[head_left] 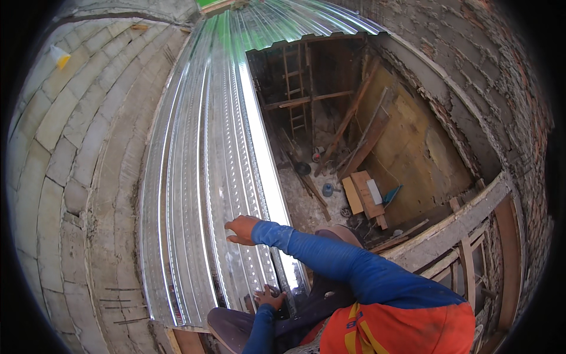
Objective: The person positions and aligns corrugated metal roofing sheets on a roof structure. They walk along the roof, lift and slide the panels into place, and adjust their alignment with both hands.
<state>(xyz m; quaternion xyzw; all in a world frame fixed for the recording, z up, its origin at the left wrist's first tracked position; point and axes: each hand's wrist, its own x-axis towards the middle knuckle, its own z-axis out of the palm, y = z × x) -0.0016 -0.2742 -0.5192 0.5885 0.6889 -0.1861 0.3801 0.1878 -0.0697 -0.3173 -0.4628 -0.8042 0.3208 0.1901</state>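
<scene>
Ribbed, shiny metal decking sheets run away from me in long strips with rows of small dimples. Above their right part my right hand is stretched out to the left, fingers partly extended and apart; I see nothing in it. Whether it touches the metal I cannot tell. Closer to me, my left hand rests near the sheets' near end, beside my bent leg, its fingers spread. Both arms wear blue sleeves.
A deep opening right of the decking shows a lower floor with a wooden ladder, slanted planks, a blue container and boards. A grey block wall rises left, a rough brick wall right. Rebar ends stick out lower left.
</scene>
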